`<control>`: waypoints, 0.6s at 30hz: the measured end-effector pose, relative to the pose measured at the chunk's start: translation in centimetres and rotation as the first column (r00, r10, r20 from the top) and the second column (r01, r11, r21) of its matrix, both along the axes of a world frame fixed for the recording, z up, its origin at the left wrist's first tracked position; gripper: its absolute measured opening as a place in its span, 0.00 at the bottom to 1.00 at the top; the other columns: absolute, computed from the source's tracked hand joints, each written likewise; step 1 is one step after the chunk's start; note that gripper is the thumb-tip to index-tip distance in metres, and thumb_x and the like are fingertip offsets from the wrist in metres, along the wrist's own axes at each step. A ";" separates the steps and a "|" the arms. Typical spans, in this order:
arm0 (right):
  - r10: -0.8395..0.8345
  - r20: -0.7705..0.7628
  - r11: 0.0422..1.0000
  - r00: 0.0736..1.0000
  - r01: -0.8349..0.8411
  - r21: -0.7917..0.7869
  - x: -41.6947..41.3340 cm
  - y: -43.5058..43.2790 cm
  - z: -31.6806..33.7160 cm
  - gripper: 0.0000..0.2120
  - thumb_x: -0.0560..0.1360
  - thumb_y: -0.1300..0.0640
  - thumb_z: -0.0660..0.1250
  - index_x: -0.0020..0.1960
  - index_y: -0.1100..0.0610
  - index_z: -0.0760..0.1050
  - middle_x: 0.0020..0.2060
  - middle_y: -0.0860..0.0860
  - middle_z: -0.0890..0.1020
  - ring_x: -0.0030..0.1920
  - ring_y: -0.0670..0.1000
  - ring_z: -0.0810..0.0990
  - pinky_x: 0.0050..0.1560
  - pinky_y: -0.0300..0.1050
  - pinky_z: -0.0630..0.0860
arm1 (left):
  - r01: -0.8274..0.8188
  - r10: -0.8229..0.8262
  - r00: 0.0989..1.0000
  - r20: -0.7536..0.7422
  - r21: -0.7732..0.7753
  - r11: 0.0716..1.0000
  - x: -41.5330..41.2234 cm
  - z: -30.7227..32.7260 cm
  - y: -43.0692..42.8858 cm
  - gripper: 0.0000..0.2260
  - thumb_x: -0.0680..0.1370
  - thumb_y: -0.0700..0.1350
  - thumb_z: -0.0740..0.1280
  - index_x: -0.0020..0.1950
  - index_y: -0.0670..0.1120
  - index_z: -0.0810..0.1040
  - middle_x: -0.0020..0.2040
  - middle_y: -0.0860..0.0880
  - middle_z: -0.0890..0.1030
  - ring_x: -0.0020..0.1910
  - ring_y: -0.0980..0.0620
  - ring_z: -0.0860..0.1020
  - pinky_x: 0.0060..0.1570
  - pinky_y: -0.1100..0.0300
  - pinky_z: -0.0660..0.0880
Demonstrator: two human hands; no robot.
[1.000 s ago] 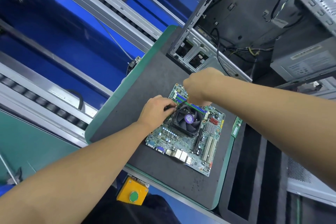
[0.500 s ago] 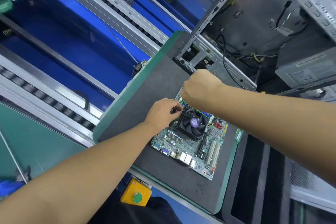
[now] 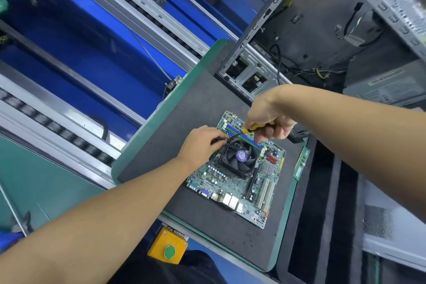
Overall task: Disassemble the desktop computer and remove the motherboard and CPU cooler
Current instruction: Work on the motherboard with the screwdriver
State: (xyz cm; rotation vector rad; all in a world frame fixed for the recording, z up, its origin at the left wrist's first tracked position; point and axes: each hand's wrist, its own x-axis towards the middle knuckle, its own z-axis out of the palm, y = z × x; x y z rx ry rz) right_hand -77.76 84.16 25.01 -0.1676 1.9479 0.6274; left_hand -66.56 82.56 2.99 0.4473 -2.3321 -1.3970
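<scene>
Motherboard [image 3: 239, 177] is already out of the computer case [image 3: 322, 30] and lies flat on the dark mat [image 3: 184, 122], just beside the open case. CPU cooler [image 3: 238, 159] is not yet removed — it sits on the board with its fan on top. The right hand [image 3: 269, 117] is closed around a yellow-handled screwdriver [image 3: 251, 128], its tip at the cooler's far corner. The left hand [image 3: 202, 143] pinches something small at the same corner; what exactly, I cannot tell. I judge the cooler's fasteners remain to be undone.

Screwdriver [image 3: 250, 130] tip hidden behind left hand [image 3: 201, 143]; case [image 3: 334, 30] cropped.
</scene>
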 end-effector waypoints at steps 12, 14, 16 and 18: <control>0.743 -0.142 0.657 0.654 -0.753 -0.033 1.9 0.1 -0.4 0.13 0.82 0.58 0.62 0.39 0.56 0.70 0.32 0.50 0.71 0.28 0.48 0.68 0.25 0.39 0.65 | -0.014 0.014 1.000 0.020 0.026 1.000 -0.1 0.1 -0.1 0.05 0.75 0.45 0.75 0.49 0.47 0.86 0.42 0.50 0.84 0.43 0.54 0.78 0.44 0.57 0.76; 0.898 -0.134 0.429 0.419 -0.902 0.050 2.4 0.3 -0.5 0.12 0.82 0.58 0.61 0.40 0.57 0.69 0.32 0.51 0.70 0.28 0.48 0.68 0.25 0.42 0.63 | -0.013 0.012 1.000 0.028 0.029 1.000 -0.1 0.1 -0.1 0.05 0.74 0.45 0.75 0.49 0.48 0.86 0.41 0.50 0.83 0.42 0.53 0.78 0.44 0.56 0.76; 0.960 -0.124 0.260 0.252 -0.964 0.058 2.3 0.8 -0.2 0.15 0.81 0.60 0.61 0.37 0.57 0.63 0.31 0.50 0.68 0.28 0.48 0.67 0.26 0.42 0.62 | -0.022 0.021 0.999 0.033 0.037 0.999 -0.1 0.2 -0.1 0.05 0.74 0.45 0.75 0.49 0.48 0.86 0.40 0.49 0.82 0.40 0.53 0.79 0.44 0.56 0.77; 0.991 -0.122 0.068 0.061 -0.997 0.049 2.5 1.0 -0.1 0.15 0.80 0.63 0.59 0.36 0.60 0.60 0.32 0.49 0.66 0.31 0.50 0.68 0.32 0.44 0.66 | -0.020 0.018 0.999 0.038 0.038 0.999 0.0 0.3 -0.2 0.05 0.74 0.45 0.76 0.48 0.48 0.86 0.39 0.51 0.80 0.38 0.56 0.79 0.43 0.59 0.77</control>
